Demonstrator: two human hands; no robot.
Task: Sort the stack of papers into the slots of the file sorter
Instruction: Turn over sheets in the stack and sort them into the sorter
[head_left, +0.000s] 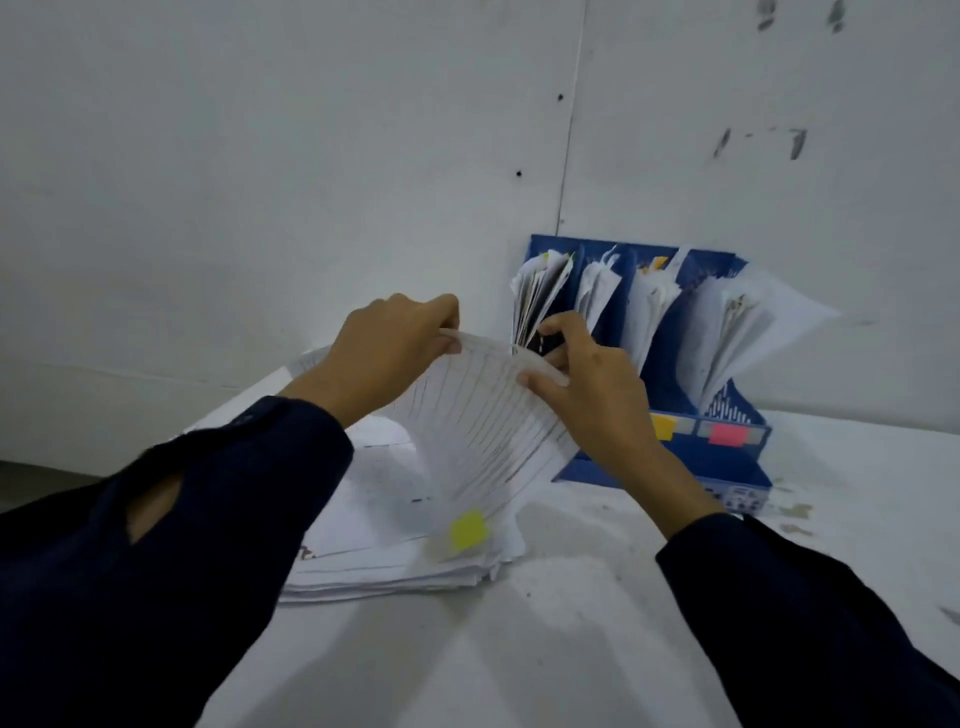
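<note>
A lined white sheet (483, 415) with a yellow sticky tab (468, 529) at its near edge is lifted and bowed above the stack of papers (395, 571) on the table. My left hand (387, 353) pinches the sheet's far left edge. My right hand (597, 384) pinches its far right edge, just in front of the file sorter. The blue file sorter (727, 457) stands against the wall at the right, its several slots stuffed with white papers; yellow and pink labels mark its front.
The white table (545, 649) carries specks and scraps near the sorter's right side. White walls meet in a corner just behind the sorter. The table's left edge runs diagonally behind the stack.
</note>
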